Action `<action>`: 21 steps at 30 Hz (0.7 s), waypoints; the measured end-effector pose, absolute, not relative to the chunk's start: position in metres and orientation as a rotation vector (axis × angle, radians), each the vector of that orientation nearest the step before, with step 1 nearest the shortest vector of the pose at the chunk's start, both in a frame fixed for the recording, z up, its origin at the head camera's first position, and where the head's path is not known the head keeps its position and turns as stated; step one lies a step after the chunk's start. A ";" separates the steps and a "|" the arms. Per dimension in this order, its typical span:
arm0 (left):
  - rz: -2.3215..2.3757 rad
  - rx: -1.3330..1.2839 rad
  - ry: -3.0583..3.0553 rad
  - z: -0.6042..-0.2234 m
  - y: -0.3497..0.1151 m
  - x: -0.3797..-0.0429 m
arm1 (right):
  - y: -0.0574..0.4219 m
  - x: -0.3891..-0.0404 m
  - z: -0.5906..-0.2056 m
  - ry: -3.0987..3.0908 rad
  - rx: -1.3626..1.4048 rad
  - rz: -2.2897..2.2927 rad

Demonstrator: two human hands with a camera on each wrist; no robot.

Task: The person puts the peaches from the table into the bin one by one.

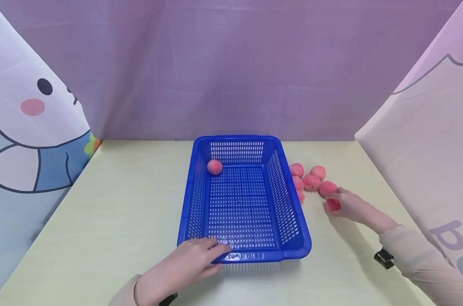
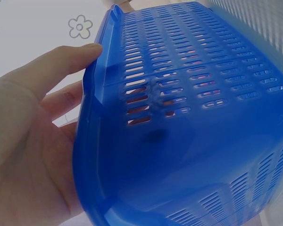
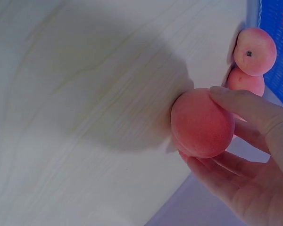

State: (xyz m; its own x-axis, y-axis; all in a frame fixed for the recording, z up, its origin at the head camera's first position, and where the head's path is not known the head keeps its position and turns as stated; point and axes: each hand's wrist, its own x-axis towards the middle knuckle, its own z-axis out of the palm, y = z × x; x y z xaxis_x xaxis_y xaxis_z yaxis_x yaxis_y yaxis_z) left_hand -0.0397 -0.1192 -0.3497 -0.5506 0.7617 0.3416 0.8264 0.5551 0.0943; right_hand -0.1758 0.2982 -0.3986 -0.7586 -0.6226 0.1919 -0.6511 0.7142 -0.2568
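Note:
A blue plastic basket [image 1: 239, 255] with slotted sides stands in the middle of the table. At its near end my left hand [image 1: 198, 257] grips the rim, and the left wrist view shows the thumb along the edge of the basket [image 2: 87, 113]. One pink peach [image 1: 214, 167] lies inside at the far left corner. Right of the basket, my right hand [image 1: 347, 207] holds a peach [image 3: 203, 122] between thumb and fingers, low over the table. Another peach [image 1: 328, 189] is close by its fingertips.
Several more peaches [image 1: 311, 182] lie clustered along the basket's right side, some partly hidden by its rim. The pale wooden table [image 1: 132, 204] ends at a purple backdrop [image 1: 231, 76]. Printed cloth [image 1: 426, 140] hangs at both sides.

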 end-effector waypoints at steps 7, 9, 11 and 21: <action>-0.343 -1.329 -2.568 -0.351 -0.120 -0.037 | 0.293 -0.172 -0.388 -2.900 0.991 0.409; -0.353 -1.334 -2.589 -0.352 -0.121 -0.035 | 0.292 -0.172 -0.383 -2.873 1.007 0.361; -0.368 -1.337 -2.605 -0.353 -0.123 -0.034 | 0.290 -0.174 -0.376 -2.806 1.042 0.318; -0.393 -1.336 -2.626 -0.353 -0.122 -0.038 | 0.279 -0.188 -0.332 -2.760 1.068 0.247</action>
State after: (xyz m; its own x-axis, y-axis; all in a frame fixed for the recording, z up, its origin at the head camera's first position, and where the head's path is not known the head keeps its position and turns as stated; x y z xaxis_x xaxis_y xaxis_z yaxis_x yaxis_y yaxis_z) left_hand -0.0384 -0.1224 -0.3529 -0.5844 0.7662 0.2672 0.8108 0.5640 0.1561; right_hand -0.1880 0.2786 -0.3323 -0.7287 -0.6491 0.2183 -0.6776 0.7296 -0.0923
